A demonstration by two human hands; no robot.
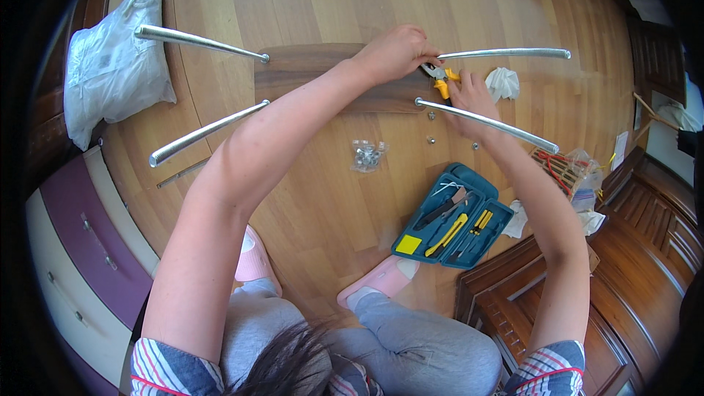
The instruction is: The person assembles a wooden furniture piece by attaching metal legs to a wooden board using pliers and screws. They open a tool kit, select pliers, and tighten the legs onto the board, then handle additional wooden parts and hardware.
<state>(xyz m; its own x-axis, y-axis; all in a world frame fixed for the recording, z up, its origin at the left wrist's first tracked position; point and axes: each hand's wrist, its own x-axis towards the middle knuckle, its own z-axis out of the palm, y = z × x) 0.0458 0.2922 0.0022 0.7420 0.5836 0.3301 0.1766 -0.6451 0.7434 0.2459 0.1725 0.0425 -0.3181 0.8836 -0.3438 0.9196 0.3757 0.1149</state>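
Note:
A dark wood board point(308, 74) lies on the floor, a threaded metal rod rising from each corner. My left hand point(399, 52) reaches across the board, its fingers pinched at the base of the far right rod point(506, 53). My right hand point(472, 102) grips pliers with yellow and black handles point(441, 88), whose jaws are close to that rod's base beside my left fingertips. The near right rod point(489, 125) passes over my right wrist. The near left rod point(209, 133) and far left rod point(201, 41) stand on the other side. Loose nuts point(432, 115) lie by the board's near right corner.
A small plastic bag of nuts point(368, 155) and an open teal tool case point(454, 217) lie nearer me. A stuffed plastic bag point(118, 66) is at the far left. Crumpled tissue point(502, 83) lies right of my right hand. Drawers point(91, 236) and a carved wooden cabinet point(555, 330) flank me.

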